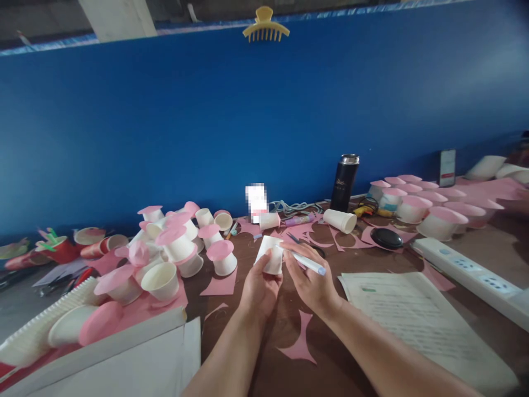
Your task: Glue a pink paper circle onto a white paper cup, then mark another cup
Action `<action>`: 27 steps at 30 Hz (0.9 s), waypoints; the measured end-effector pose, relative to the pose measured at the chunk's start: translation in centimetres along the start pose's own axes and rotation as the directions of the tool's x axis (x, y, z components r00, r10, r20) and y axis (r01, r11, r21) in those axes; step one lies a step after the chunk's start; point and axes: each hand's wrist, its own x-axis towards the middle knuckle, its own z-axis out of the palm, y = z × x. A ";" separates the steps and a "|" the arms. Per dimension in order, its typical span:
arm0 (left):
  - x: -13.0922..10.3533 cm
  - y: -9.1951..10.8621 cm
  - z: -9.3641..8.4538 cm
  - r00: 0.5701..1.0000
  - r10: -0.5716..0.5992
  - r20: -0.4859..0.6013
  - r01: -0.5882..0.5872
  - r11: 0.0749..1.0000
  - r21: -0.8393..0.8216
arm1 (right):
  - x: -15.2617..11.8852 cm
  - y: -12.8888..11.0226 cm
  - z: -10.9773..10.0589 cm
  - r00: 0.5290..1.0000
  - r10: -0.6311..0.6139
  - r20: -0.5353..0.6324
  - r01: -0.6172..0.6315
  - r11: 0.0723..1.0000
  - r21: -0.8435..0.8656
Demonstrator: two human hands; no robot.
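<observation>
My left hand (263, 284) is wrapped round a white paper cup (270, 259), holding it above the brown table in front of me. In my right hand (311, 278) is a white marker pen (308, 263), its front end up against the cup's side and its bluish back end pointing right. Whether the tip touches the cup is hidden by my fingers. Close to my hands lie a pink paper scrap (303, 337) and a pair of scissors (303, 241), partly covered by my right hand.
Paper cups with pink paper discs crowd the left, near a long stack of nested cups (49, 317). More pink-topped cups (413, 209) stand at the right. A black flask (345, 182), a black round lid (387, 238), a power strip (471, 270) and a written sheet (413, 314) surround my right side.
</observation>
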 end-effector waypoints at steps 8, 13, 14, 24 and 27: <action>0.2 0.1 -0.1 1.000 -0.012 0.016 0.012 1.000 0.014 | -0.1 -0.1 0.3 1.000 -0.009 0.020 0.010 1.000 -0.028; 0.2 0.1 0.0 1.000 -0.020 0.013 0.020 1.000 0.004 | -0.2 -0.1 0.2 1.000 -0.012 0.025 0.013 0.999 -0.042; 0.2 0.1 -0.1 1.000 -0.019 0.017 0.019 1.000 0.004 | -0.2 -0.1 0.2 1.000 -0.012 0.026 0.013 0.999 -0.044; 0.4 0.2 -0.3 0.999 -0.029 0.035 0.029 0.999 -0.014 | -0.4 -0.2 0.5 0.999 -0.016 0.047 0.017 0.999 -0.039; 0.2 0.2 -0.2 0.999 -0.036 0.027 0.037 0.999 -0.033 | -0.3 -0.3 0.4 1.000 -0.014 0.011 0.015 1.000 -0.022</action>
